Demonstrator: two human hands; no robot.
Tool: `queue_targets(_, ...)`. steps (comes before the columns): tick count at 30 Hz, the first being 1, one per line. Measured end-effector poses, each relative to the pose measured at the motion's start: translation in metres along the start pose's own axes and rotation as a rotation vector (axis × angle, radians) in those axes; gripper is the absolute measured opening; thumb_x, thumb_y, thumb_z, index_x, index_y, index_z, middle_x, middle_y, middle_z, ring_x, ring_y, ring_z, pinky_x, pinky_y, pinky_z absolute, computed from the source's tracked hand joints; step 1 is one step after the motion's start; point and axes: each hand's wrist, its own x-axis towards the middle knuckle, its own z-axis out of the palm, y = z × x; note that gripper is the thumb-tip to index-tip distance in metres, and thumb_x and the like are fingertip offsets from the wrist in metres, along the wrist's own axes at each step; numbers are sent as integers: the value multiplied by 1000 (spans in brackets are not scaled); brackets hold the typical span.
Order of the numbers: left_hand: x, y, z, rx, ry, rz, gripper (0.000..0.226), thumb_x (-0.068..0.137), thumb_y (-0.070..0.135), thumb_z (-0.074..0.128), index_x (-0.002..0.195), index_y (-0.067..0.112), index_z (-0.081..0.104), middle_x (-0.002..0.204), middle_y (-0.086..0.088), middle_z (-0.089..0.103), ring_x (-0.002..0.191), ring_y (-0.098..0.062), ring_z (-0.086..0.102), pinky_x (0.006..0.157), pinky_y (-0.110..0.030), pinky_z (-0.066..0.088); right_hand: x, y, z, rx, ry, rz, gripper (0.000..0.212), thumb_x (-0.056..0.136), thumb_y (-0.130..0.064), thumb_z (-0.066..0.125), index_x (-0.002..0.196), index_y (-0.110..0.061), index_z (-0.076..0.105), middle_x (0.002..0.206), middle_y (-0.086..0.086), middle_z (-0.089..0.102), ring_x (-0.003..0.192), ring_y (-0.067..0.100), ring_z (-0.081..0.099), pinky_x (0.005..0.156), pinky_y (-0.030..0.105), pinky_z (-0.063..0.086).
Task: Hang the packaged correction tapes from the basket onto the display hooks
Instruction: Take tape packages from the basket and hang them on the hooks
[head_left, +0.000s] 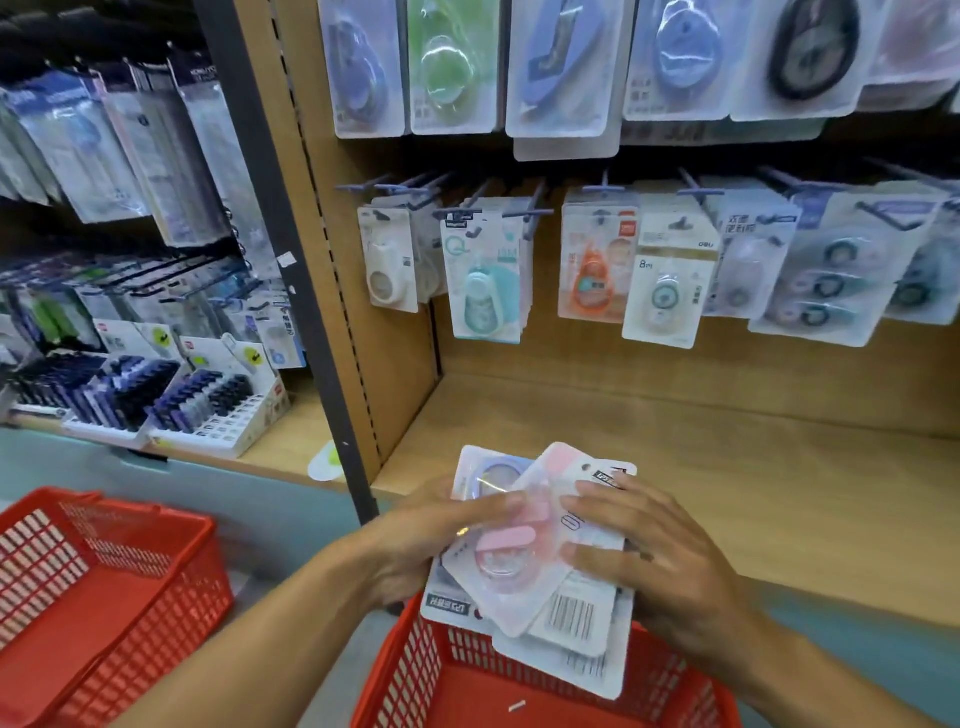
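Packs: I see a fanned stack of packaged correction tapes held over the near red basket, below the wooden shelf ledge. The top pack carries a pink dispenser; a lilac one peeks out behind it at the upper left, and a barcode shows on a lower card.
Left hand: my left hand grips the stack from its left edge, fingers laid across the front of the pink pack, thumb hidden.
Right hand: my right hand holds the stack's right side, fingers curled over the top card and pressing on it.
Near basket: its floor shows one small white scrap.
Second basket: another red basket sits to the left, well apart.
Hooks: the display hooks above the ledge carry hanging rows of other tape packs.
Neighbouring bay: blue-and-black boxed items on the left shelf.
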Motion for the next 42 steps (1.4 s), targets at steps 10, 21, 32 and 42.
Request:
queue_targets(10,0,9,1,-279,96,-88,21,82,19,78,100,9,83,116,-24,75,86,-35,76,77,-48,63,10,8,-4,53,182,97,24,99,-29,63,120,-18,68,133,10,63,133,30,54,109,49,41)
queue_targets(21,8,-4,8,-80,487,321,44,87,14,80,126,27,63,111,-6,80,95,-33,79,87,-60,61,36,-14,1,1207,174,1039,47,79,-18,71,124,-12,60,114,4,75,107,22,72,88,32,59)
queue_targets(32,-3,-7,43,-101,198,247,57,72,11,84,125,15,62,109,-18,79,93,-36,78,72,-41,66,44,-28,-5,1266,104,1153,49,80,-25,76,126,-14,63,115,5,75,104,24,73,78,32,57)
queue_targets(42,-6,6,32,171,-123,-62,60,82,8,82,136,11,56,121,-26,73,98,-37,74,75,-41,65,34,6,-70,585,-450,550,112,58,-33,97,151,-46,35,161,-31,18,148,-6,20,118,19,27)
